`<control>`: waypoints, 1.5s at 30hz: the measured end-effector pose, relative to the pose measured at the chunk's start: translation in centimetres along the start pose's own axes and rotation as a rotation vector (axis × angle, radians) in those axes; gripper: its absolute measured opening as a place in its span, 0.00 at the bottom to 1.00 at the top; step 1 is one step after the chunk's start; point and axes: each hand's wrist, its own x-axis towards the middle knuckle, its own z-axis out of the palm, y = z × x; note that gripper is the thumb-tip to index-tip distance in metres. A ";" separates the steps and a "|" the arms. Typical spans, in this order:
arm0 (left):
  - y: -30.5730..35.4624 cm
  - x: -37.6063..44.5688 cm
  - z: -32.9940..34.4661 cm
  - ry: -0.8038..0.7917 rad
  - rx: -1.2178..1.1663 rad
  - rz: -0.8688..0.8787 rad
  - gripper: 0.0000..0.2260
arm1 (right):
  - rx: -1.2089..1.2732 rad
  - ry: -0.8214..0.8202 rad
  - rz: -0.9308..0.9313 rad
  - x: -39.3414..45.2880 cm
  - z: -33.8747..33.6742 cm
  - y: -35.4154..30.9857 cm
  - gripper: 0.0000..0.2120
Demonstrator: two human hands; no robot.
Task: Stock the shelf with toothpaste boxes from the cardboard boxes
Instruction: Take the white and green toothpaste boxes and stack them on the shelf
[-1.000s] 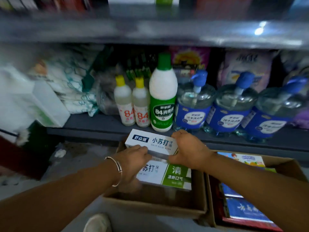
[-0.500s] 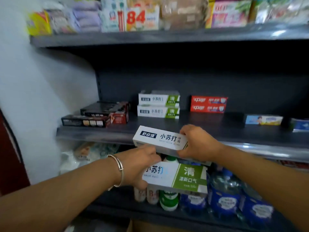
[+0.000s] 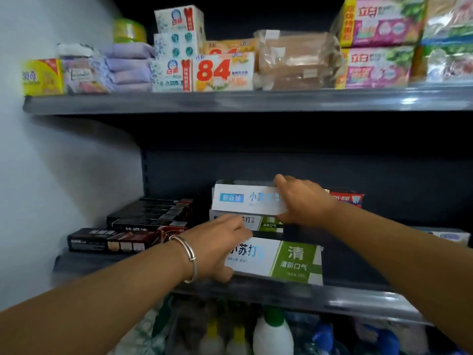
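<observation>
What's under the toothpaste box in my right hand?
The box in the right hand, a white toothpaste box, sits over another white-and-green box on the shelf. Whether more lies beneath that one is hidden by the left hand.

Both bare arms reach forward and up from the bottom corners, forearms converging toward the middle. The left hand (image 3: 217,248), a metal bangle at its wrist, has its back toward the camera, with the thumb low and the fingers curled round the end of what it holds. The right hand (image 3: 304,201) is higher and farther forward, fingers on top and thumb below in a pinching grip.
</observation>
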 end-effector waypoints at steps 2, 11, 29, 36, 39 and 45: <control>-1.3 1.5 0.6 0.008 0.015 -0.004 0.29 | -0.028 -0.001 0.005 1.6 1.0 0.5 0.28; -5.4 5.2 4.3 0.048 0.030 -0.002 0.27 | -0.016 -0.024 0.023 7.1 5.2 0.8 0.28; -7.8 6.2 7.7 0.047 0.058 0.024 0.27 | -0.056 -0.082 -0.075 9.2 10.0 -0.7 0.30; -7.8 6.2 8.0 0.030 0.040 0.020 0.28 | -0.085 -0.248 -0.155 10.2 11.6 -0.3 0.32; -7.9 6.2 8.1 0.036 0.036 0.022 0.30 | -0.114 -0.315 -0.167 10.8 11.9 -0.2 0.34; -8.0 6.2 8.3 0.065 0.033 0.032 0.28 | 0.036 -0.371 -0.126 11.5 13.0 0.1 0.25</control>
